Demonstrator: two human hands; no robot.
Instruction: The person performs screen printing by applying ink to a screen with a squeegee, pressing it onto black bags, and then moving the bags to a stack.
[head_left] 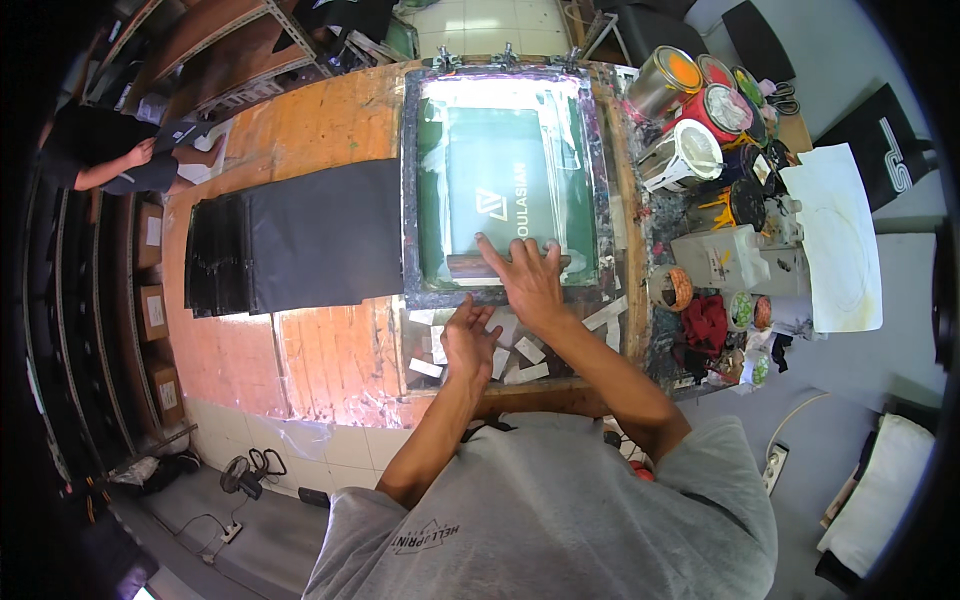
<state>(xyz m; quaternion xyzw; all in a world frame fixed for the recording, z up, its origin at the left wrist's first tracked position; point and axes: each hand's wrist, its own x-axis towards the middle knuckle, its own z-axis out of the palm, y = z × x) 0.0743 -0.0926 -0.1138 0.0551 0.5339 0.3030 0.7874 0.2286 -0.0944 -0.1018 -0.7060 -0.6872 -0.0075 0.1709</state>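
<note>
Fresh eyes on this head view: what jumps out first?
The green printing screen at center, with the right hand over a brown squeegee bar near its lower end and the left hand by its near edge. Next, the black sheets to its left, then an open can of orange at upper right.

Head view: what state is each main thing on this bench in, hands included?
Green screen: clamped at its far edge.
Right hand: holding the squeegee.
Left hand: at the screen's near edge, fingers partly curled.
Black sheets: overlapping, lying flat.
Orange paint can: open.
White bucket: open.
</note>
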